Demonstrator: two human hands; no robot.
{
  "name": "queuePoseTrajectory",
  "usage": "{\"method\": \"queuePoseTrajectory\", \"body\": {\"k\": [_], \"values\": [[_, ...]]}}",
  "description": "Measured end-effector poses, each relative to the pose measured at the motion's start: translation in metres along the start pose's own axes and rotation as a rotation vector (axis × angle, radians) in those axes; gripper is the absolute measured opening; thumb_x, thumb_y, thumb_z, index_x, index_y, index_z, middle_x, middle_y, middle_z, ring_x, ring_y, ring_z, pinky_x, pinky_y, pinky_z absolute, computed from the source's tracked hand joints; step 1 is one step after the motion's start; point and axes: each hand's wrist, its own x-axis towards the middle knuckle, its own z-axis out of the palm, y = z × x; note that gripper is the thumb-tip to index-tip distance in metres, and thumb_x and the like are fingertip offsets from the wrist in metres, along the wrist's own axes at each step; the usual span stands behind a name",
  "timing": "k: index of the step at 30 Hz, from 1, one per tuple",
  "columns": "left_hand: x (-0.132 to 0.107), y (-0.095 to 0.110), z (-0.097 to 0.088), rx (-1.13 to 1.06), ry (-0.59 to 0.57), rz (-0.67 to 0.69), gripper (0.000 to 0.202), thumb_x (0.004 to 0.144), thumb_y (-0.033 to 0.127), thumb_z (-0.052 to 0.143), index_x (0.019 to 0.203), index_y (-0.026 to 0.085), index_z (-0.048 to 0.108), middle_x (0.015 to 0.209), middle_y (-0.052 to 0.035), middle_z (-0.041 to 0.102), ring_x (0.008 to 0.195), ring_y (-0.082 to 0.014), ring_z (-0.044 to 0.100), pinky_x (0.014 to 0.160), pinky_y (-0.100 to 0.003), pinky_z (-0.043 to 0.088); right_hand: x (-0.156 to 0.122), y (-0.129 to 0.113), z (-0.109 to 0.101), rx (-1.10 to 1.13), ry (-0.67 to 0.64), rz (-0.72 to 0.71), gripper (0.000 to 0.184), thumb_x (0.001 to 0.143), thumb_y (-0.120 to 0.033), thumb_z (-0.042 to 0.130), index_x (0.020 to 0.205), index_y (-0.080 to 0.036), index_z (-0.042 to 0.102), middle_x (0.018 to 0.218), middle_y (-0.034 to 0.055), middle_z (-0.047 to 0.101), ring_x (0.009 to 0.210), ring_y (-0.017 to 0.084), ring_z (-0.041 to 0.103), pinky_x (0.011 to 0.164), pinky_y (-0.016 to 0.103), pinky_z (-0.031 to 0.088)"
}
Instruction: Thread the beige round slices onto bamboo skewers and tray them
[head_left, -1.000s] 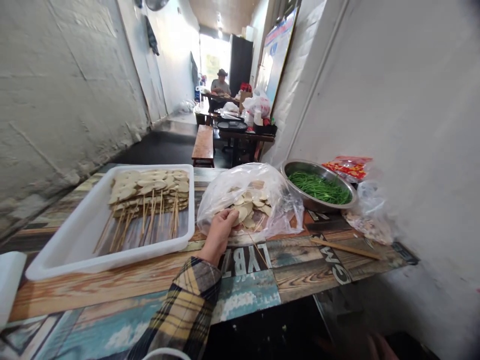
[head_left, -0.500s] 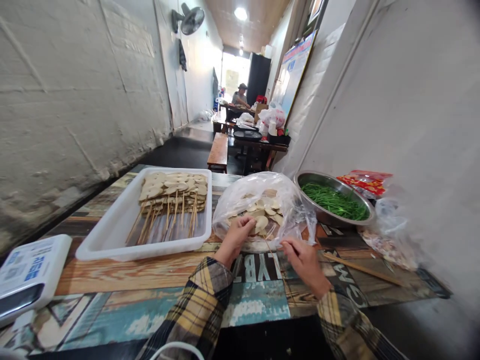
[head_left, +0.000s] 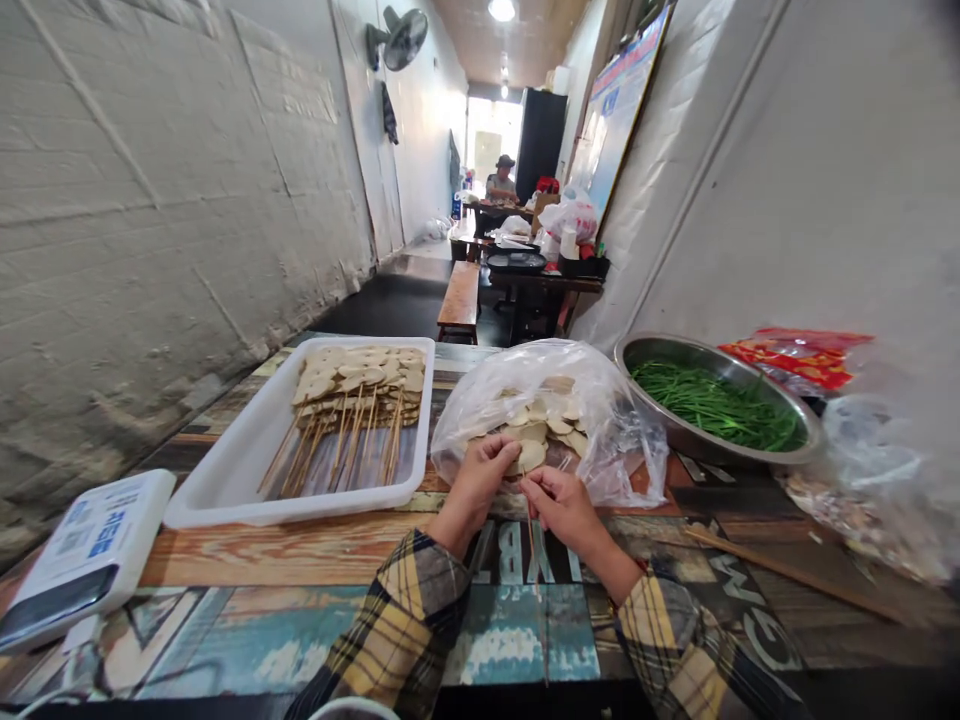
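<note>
My left hand [head_left: 476, 488] is closed, thumb and fingers pinching the edge of a pale, thin food slice [head_left: 532, 456] at the mouth of a clear plastic bag [head_left: 626, 425]. Just to its right, my right hand [head_left: 571, 512] grips a thin bamboo skewer [head_left: 541, 610], whose long end points down toward me. The skewer's tip lies close to the slice; whether it pierces it I cannot tell. More loose slices [head_left: 559, 412] lie inside the bag. On the left, a white tray [head_left: 292, 512] holds stacked skewered slices [head_left: 360, 375], their sticks toward me.
A steel bowl of green chives [head_left: 712, 408] stands right of the bag. Beyond it are a red package [head_left: 802, 355] and another plastic bag [head_left: 874, 450]. A wooden stick [head_left: 795, 570] lies at right, a white scale [head_left: 82, 560] at left. Another person [head_left: 501, 185] sits far back.
My right hand has moved left with the skewer, up beside my left hand and the slice. The camera view has shifted slightly, so the surroundings appear displaced.
</note>
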Motion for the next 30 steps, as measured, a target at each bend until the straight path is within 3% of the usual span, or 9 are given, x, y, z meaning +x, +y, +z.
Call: {"method": "queuePoseTrajectory", "body": {"k": [4, 9, 13, 20, 30], "values": [[-0.0007, 0.0033, 0.0016, -0.069, -0.005, -0.097, 0.036, 0.06, 0.044, 0.08, 0.073, 0.014, 0.066, 0.063, 0.0012, 0.059, 0.053, -0.0083, 0.049, 0.048, -0.019, 0.04, -0.0021, -0.0023, -0.0005, 0.113, 0.005, 0.048, 0.033, 0.088, -0.046, 0.053, 0.075, -0.017, 0.06, 0.049, -0.0051, 0.055, 0.034, 0.007, 0.042, 0.037, 0.019, 0.031], [-0.0017, 0.0064, 0.0022, -0.16, -0.012, -0.17, 0.037, 0.055, 0.041, 0.085, 0.072, 0.014, 0.066, 0.064, 0.0006, 0.06, 0.053, -0.009, 0.052, 0.05, -0.021, 0.043, -0.0033, -0.0067, -0.0024, 0.134, 0.007, 0.001, 0.032, 0.09, -0.046, 0.052, 0.075, -0.018, 0.059, 0.052, -0.004, 0.058, 0.037, 0.007, 0.043, 0.041, 0.02, 0.034], [-0.0031, 0.0061, 0.0032, -0.131, -0.056, -0.171, 0.036, 0.054, 0.039, 0.086, 0.068, 0.013, 0.065, 0.061, 0.0014, 0.059, 0.052, -0.0074, 0.049, 0.051, -0.02, 0.041, -0.0027, -0.0103, -0.0033, 0.149, -0.028, 0.01, 0.033, 0.09, -0.048, 0.051, 0.074, -0.019, 0.057, 0.051, -0.0045, 0.058, 0.036, 0.007, 0.041, 0.04, 0.02, 0.032], [0.0015, 0.005, -0.0017, -0.059, 0.165, -0.031, 0.034, 0.055, 0.039, 0.083, 0.068, 0.014, 0.064, 0.06, 0.0031, 0.057, 0.052, -0.0072, 0.048, 0.05, -0.019, 0.038, -0.0009, -0.0075, -0.0012, 0.213, -0.075, 0.048, 0.028, 0.088, -0.044, 0.053, 0.085, -0.018, 0.06, 0.052, -0.0067, 0.055, 0.038, 0.007, 0.043, 0.041, 0.02, 0.032], [0.0021, 0.0017, -0.0003, -0.011, 0.163, -0.033, 0.037, 0.056, 0.045, 0.082, 0.064, 0.014, 0.063, 0.059, 0.0024, 0.057, 0.053, -0.0076, 0.046, 0.051, -0.02, 0.036, -0.0048, -0.0067, 0.0011, -0.035, 0.107, -0.082, 0.026, 0.091, -0.033, 0.049, 0.071, -0.02, 0.057, 0.045, -0.0062, 0.048, 0.044, 0.011, 0.046, 0.048, 0.023, 0.036]]}}
